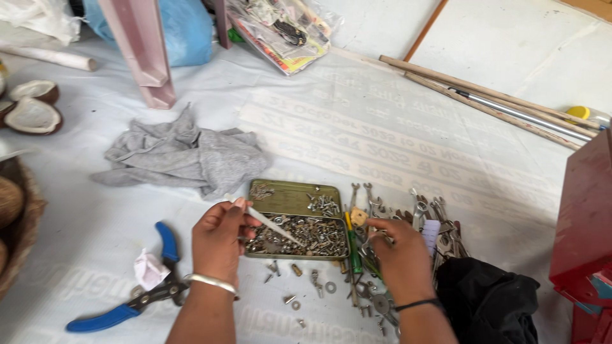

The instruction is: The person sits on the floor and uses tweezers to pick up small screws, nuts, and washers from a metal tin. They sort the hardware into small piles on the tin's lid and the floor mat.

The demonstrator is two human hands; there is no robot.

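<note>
Pinching a thin pale tie strip (275, 227) in the left hand (220, 242), tip angling over the open green tin (294, 197) of nuts and bolts. Closing the right hand (400, 258) onto the spanner pile (421, 220) beside the tin; exact grasp not telling. Probably handling light, springy, smooth; taking near the butt end. Loose washers (312, 286) lying below.

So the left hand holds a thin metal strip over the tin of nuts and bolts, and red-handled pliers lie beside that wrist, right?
Not quite: the head view shows the pliers have blue handles, not red. The left hand does hold a thin metal strip over the tin of nuts and bolts.
</note>
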